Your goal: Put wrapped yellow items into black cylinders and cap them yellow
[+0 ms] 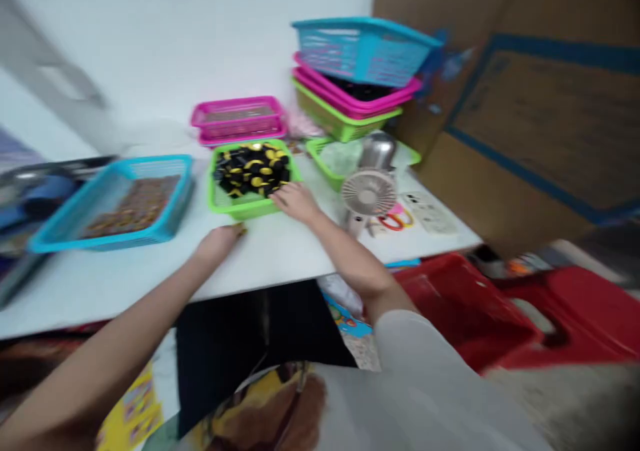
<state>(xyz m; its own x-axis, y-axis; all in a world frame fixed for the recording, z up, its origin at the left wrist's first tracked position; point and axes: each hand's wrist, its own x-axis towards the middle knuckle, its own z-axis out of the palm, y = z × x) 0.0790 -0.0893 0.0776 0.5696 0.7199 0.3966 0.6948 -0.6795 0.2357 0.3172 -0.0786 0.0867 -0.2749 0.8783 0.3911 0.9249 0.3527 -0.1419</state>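
Observation:
A green basket (216,199) full of black and yellow small parts (253,168) sits in the middle of the white table (280,251). My right hand (295,202) rests at the basket's front right corner, fingers touching its rim and the parts. My left hand (220,241) lies on the table just in front of the basket, fingers curled around something small and yellowish that I cannot make out. The whole picture is smeared by motion.
A blue basket (50,231) with brownish parts stands at the left. A pink basket (240,121) sits behind the green one. Stacked blue, pink and green baskets (360,71) stand at the back right. A small white fan (367,194), cardboard boxes (540,117) and red bins (500,311) lie to the right.

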